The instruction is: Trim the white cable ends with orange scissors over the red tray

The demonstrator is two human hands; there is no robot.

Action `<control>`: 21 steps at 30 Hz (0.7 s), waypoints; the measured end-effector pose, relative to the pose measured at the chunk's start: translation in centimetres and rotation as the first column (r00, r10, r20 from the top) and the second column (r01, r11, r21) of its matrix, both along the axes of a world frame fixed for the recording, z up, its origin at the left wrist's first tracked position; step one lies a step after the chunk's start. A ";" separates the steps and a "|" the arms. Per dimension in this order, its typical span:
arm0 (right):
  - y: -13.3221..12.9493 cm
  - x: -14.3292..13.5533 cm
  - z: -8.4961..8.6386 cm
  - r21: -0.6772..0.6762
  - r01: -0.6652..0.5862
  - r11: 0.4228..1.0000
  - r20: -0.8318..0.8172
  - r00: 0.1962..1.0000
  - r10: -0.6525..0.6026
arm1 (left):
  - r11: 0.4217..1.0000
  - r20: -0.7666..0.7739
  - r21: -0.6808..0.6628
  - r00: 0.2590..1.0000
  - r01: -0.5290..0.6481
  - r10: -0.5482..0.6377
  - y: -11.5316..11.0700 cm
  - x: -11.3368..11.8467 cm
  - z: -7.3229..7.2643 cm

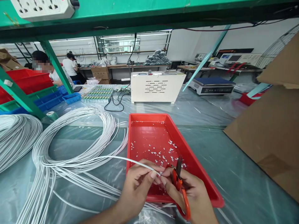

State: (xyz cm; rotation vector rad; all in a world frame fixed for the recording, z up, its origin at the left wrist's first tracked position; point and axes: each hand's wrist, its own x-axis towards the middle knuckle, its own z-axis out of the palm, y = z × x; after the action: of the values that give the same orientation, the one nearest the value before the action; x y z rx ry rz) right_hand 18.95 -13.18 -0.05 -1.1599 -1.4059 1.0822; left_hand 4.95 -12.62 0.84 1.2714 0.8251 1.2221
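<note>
My left hand (136,183) pinches a white cable (130,160) close to its end, over the near part of a red tray (149,137). The cable runs back to a large coil of white cable (105,124) on the left. Orange-handled scissors (185,199) are held in my right hand (191,193), with their dark blades pointing up. The thumb and fingertips of that hand meet at the cable's tip beside my left fingertips. Small white and silvery scraps (161,155) are scattered on the tray's floor.
Another cable coil (18,137) lies at the far left. Behind the tray stand a beige machine (156,88) and a blue-topped scale (211,85). Cardboard (271,140) rises at the right. A green frame (140,12) crosses overhead. Two people sit in the left background.
</note>
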 end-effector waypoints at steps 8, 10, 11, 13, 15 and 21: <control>-0.2 -0.1 -0.5 0.187 0.083 0.979 0.224 0.967 -0.125 | 0.998 -0.110 0.060 0.993 -0.037 0.043 -0.1 0.0 -0.2; -0.2 -0.2 -0.7 0.238 0.100 0.966 0.269 0.949 -0.165 | 0.997 -0.127 0.065 0.991 -0.035 0.043 -0.1 0.0 -0.2; -0.3 -0.2 -0.8 0.257 0.096 0.962 0.292 0.941 -0.172 | 0.997 -0.130 0.066 0.991 -0.035 0.044 -0.1 0.0 -0.2; -0.3 -0.2 -0.7 0.287 0.087 0.954 0.334 0.924 -0.185 | 0.997 -0.132 0.066 0.990 -0.046 0.055 -0.1 0.1 -0.1; -0.3 -0.2 -0.5 0.311 0.071 0.948 0.380 0.905 -0.193 | 0.996 -0.125 0.067 0.990 -0.062 0.070 0.0 0.1 -0.2; -0.4 0.0 0.1 0.368 -0.031 0.929 0.483 0.861 -0.162 | 0.998 -0.090 -0.027 0.994 -0.063 0.061 0.0 0.1 -0.6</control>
State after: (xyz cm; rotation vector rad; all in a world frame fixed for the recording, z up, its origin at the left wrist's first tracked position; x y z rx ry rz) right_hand 18.98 -13.61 0.09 -1.2512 -1.8623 0.4341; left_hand 5.10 -12.61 0.26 1.2916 0.9504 1.2049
